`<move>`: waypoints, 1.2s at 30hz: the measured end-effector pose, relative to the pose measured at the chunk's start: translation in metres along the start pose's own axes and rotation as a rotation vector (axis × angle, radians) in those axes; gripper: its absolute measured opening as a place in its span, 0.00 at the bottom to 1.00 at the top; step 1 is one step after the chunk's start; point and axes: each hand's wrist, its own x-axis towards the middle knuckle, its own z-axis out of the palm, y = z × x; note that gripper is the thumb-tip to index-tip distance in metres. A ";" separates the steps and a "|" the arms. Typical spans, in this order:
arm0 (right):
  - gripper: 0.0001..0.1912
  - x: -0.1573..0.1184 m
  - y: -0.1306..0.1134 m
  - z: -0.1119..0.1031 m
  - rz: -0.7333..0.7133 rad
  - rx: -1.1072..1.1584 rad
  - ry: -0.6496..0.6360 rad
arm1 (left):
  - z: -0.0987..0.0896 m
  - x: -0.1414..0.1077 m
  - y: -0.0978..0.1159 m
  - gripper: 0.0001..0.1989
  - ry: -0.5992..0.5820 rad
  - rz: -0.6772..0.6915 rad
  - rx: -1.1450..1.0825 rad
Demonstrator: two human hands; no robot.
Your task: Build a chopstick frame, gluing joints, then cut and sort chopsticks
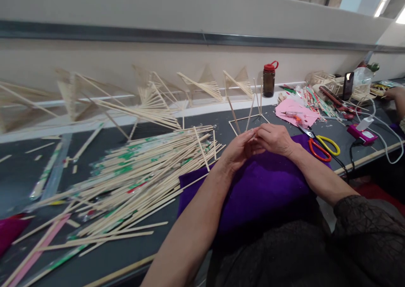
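Note:
My left hand (238, 151) and my right hand (274, 139) meet above the purple cloth (268, 186), fingers curled and pressed against each other. What lies between the fingertips, if anything, is hidden. Just beyond them stands a small open frame of thin wooden sticks (246, 119), with several sticks rising upright from a flat base. The near part of this frame passes behind my fingers; I cannot tell whether they touch it. Left of my left wrist is a large pile of wooden sticks (152, 169), some in clear and green wrappers.
Fan-shaped stick models (158, 105) line the wall. A brown bottle (268, 82) with red lid stands behind. To the right are a glue gun (295, 115) on pink paper (283, 105), scissors (319, 146), a purple power strip (362, 134) with cables, and another person's hand (395, 96).

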 end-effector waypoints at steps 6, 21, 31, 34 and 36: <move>0.11 -0.001 0.001 -0.003 -0.068 -0.022 0.044 | -0.004 0.001 0.002 0.09 0.000 0.044 -0.034; 0.22 -0.007 0.009 -0.001 0.093 -0.034 -0.005 | -0.002 0.008 -0.017 0.20 -0.131 0.099 0.178; 0.18 -0.006 0.007 -0.009 0.032 0.104 0.035 | 0.003 0.007 -0.013 0.24 -0.016 0.159 0.205; 0.19 -0.007 0.013 -0.005 0.099 0.141 0.042 | 0.005 0.004 -0.013 0.27 -0.013 0.184 0.288; 0.18 -0.008 0.016 -0.001 0.131 0.142 0.055 | 0.006 0.003 -0.014 0.27 -0.046 0.189 0.365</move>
